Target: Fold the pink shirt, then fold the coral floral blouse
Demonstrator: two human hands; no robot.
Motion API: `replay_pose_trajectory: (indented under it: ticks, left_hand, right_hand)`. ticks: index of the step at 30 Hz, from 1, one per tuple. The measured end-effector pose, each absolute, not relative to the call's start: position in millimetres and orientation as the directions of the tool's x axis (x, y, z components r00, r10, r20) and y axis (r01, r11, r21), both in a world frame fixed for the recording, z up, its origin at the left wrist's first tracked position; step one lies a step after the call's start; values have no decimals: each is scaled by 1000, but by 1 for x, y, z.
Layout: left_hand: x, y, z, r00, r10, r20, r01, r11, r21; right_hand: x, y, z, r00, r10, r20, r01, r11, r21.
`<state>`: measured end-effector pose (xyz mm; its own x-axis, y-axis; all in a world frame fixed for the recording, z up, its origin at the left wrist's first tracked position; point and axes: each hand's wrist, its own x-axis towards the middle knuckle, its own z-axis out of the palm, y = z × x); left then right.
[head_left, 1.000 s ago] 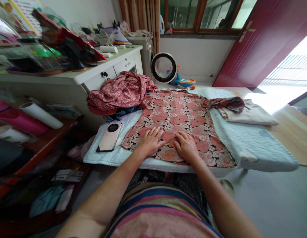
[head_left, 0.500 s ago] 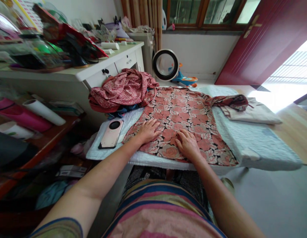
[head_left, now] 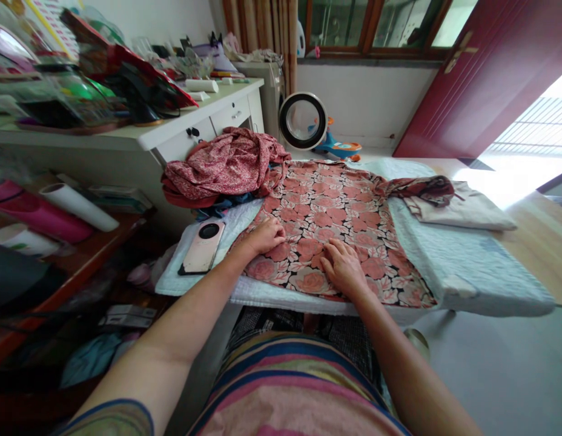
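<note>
**Floral blouse spread flat under two hands**

Head view: A floral blouse, red roses on a dark and cream ground, lay spread across a padded white ironing board that ran from the person's lap toward the far wall. The left hand rested on the blouse's left side near the edge, its fingers curled loosely against the cloth; whether they pinched a fold could not be told. The right hand lay open, palm down, fingers flat on the fabric close to the near hem. One sleeve trailed off to the right, twisted, partly over a folded beige cloth. A crumpled red garment was heaped at the board's far left corner, touching the blouse's shoulder. A pink phone lay face down on the board just left of the blouse. Behind stood a white desk crowded with clutter, and a round fan sat on the floor by the wall.

The blouse looked thin, light and limp, likely to wrinkle and slide on the padding. It would probably best be taken at the hem, side seams or shoulders with both hands, as a one-point grip would bunch it.
</note>
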<state>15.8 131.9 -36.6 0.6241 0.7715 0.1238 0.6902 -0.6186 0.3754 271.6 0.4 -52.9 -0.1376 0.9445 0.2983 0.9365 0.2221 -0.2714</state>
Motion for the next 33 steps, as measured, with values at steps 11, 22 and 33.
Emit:
replay_pose_trajectory:
  ticks: [11, 22, 33]
  left_hand:
    - [23, 123, -33, 625, 760, 178, 721, -649, 241]
    - [22, 124, -38, 642, 739, 204, 718, -673, 179]
    - [31, 97, -31, 594, 786, 170, 784, -613, 97]
  right_hand:
    - [272, 1, -53, -137, 943, 302, 931, 226, -285]
    - [272, 0, -51, -138, 944, 300, 928, 229, -293]
    - [271, -1, -49, -137, 943, 302, 926, 230, -299]
